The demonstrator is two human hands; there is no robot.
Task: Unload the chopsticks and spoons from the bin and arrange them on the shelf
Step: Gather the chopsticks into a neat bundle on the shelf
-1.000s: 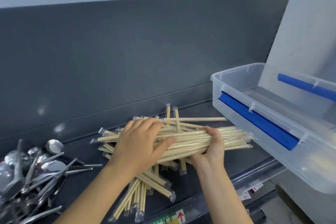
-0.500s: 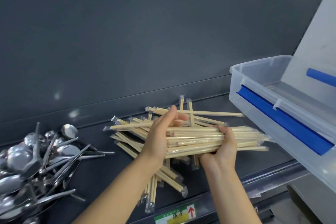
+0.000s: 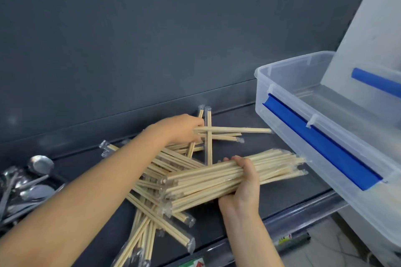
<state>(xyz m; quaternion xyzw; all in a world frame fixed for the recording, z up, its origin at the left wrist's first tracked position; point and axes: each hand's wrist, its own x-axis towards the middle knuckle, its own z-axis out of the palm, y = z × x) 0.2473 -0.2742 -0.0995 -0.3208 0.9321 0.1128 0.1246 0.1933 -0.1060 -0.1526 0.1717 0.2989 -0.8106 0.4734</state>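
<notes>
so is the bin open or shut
Open. No lid covers the bin; the view goes past its rim to the inside, and the blue latch lies folded down against the near wall.

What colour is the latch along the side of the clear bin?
Blue; the latch on the bin shows best in the head view.

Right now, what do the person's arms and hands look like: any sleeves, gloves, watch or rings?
Both are bare. The left hand and right hand wear no gloves, and no ring shows. The left forearm and right forearm are uncovered to the frame's edge: no sleeve, watch or bracelet in view.
</notes>
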